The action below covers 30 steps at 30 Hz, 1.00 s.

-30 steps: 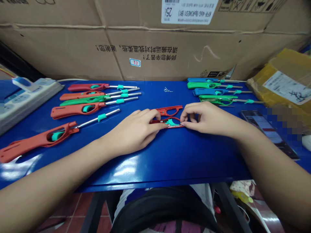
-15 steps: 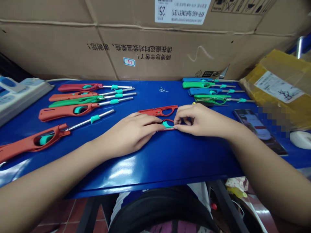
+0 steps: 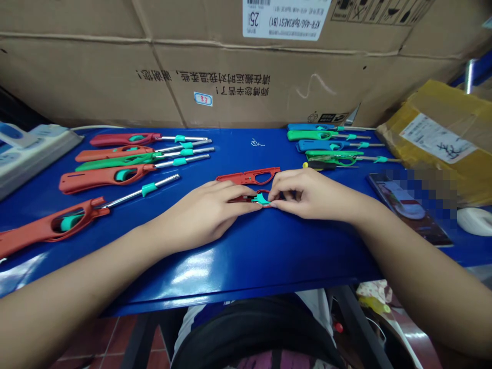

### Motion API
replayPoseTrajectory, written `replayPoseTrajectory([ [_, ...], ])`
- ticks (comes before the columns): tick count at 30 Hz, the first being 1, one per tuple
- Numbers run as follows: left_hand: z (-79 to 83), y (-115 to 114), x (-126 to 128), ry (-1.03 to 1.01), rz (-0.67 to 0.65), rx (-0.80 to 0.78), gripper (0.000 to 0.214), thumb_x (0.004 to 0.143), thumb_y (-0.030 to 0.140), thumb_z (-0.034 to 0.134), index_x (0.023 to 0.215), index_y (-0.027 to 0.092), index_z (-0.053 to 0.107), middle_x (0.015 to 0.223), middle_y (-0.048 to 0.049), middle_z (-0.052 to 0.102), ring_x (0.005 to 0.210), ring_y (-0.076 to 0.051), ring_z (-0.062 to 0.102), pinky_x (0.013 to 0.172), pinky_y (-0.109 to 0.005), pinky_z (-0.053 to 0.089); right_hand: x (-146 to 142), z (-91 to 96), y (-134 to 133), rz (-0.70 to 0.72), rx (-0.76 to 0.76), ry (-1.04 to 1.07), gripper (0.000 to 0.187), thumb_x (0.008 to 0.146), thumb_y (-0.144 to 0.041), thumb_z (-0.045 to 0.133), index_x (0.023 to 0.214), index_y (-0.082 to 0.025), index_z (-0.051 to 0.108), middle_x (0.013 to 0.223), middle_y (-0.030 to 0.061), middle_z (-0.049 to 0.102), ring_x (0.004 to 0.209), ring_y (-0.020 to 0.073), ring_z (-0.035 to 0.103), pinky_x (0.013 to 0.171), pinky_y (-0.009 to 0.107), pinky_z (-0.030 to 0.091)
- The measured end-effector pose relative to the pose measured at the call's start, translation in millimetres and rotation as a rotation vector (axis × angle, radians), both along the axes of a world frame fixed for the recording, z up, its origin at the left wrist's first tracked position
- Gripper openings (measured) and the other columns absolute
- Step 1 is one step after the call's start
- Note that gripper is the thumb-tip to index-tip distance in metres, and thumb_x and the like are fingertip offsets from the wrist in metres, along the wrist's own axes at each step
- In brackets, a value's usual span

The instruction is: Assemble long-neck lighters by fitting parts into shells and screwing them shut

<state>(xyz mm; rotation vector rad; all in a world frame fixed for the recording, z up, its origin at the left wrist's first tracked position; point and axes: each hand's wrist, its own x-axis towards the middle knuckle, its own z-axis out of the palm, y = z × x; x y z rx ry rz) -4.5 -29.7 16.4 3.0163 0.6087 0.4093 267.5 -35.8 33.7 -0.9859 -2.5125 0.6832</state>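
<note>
Between my hands lies an opened red lighter half with a teal trigger in its finger loop. My left hand is closed on its left part, fingers and thumb round the shell. At the loop end, my right hand pinches the shell's edge by the trigger; its fingertips partly hide what they grip. Just beyond lies the other red shell half, inner side up, touched by neither hand's grip. Behind my right hand is a screwdriver with a black and yellow handle.
Several assembled lighters lie at the left, more lighters at the back right. A power strip stands far left, a phone and a white roll right. A large cardboard box closes off the back; a taped parcel sits right.
My left fingers have shifted slightly, showing more of the red shell and the trigger. My right hand has moved slightly left and down, baring more of the screwdriver handle.
</note>
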Motion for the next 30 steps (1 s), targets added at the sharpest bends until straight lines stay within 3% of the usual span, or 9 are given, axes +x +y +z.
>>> replayPoseTrajectory([
  [7, -0.3, -0.2, -0.5, 0.010, -0.012, 0.007, 0.039, 0.104, 0.018, 0.048, 0.137, 0.027, 0.066, 0.136, -0.0102, 0.066, 0.120, -0.028, 0.065, 0.097, -0.045, 0.057, 2.0, 0.2, 2.3, 0.014, -0.001, -0.022, 0.012, 0.092, -0.014, 0.066, 0.093, -0.017, 0.078, 0.094, 0.0056, 0.074, 0.077, 0.0137, 0.064, 0.069, 0.025, 0.047],
  [17, -1.3, 0.3, -0.3, -0.008, -0.017, -0.006, 0.040, 0.104, 0.017, 0.047, 0.137, 0.026, 0.067, 0.134, -0.0105, 0.067, 0.119, -0.029, 0.066, 0.096, -0.046, 0.057, 0.7, -2.7, 1.9, 0.008, 0.005, -0.008, 0.011, 0.088, -0.011, 0.065, 0.088, -0.016, 0.076, 0.089, 0.0046, 0.072, 0.071, 0.0127, 0.062, 0.066, 0.025, 0.047],
  [30, 0.8, -0.7, 1.3, -0.011, -0.020, -0.003, 0.041, 0.101, 0.013, 0.048, 0.135, 0.025, 0.068, 0.132, -0.0101, 0.068, 0.117, -0.027, 0.065, 0.098, -0.045, 0.057, -1.7, -1.3, -0.2, 0.000, 0.043, -0.035, 0.014, 0.092, -0.013, 0.064, 0.088, -0.018, 0.076, 0.092, 0.0059, 0.075, 0.081, 0.0172, 0.068, 0.077, 0.029, 0.050],
])
